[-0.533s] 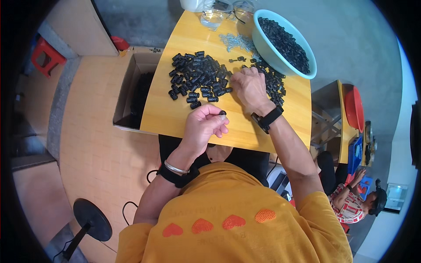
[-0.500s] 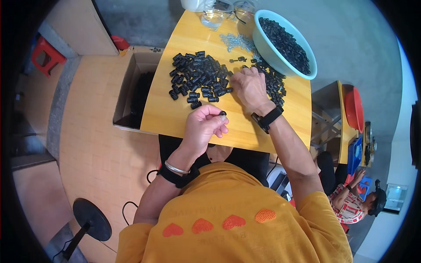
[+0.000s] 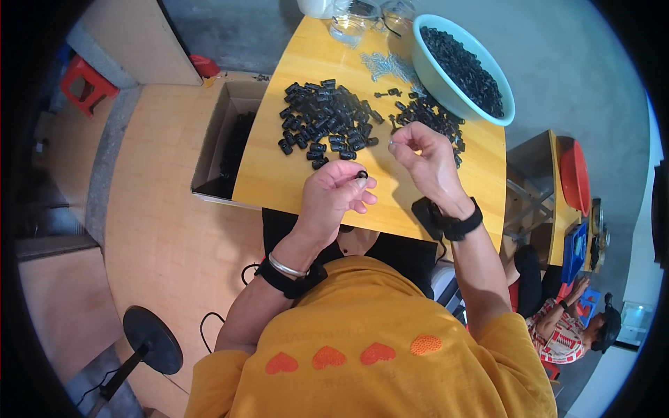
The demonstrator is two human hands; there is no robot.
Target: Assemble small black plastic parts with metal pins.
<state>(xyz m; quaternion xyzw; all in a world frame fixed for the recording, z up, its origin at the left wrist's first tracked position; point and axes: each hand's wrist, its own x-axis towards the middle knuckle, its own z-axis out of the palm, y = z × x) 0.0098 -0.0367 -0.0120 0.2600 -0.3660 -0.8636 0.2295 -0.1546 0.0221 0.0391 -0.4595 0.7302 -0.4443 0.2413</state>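
Note:
My left hand (image 3: 333, 195) is closed over the table's near edge, pinching a small black plastic piece (image 3: 362, 174) between thumb and fingertips. My right hand (image 3: 425, 153) is raised at the right of the table, thumb and forefinger together on a tiny silvery bit too small to make out fully. Beyond and left of my hands lies a pile of black plastic barrels (image 3: 324, 118). A second heap, of smaller black parts (image 3: 432, 115), spreads behind my right hand, partly hidden by it. Small silvery metal pieces, which look like springs (image 3: 387, 66), lie farther back.
A pale blue basin (image 3: 505, 104) full of black parts stands at the table's (image 3: 279, 164) back right. Clear containers (image 3: 346, 29) are at the back edge. An open cardboard box (image 3: 208, 157) sits left of the table. Another person (image 3: 564, 327) sits at far right.
My right hand has lifted off the small black parts and come nearer, now pinching a tiny silvery bit. My left hand keeps its black piece. The whole view has shifted slightly.

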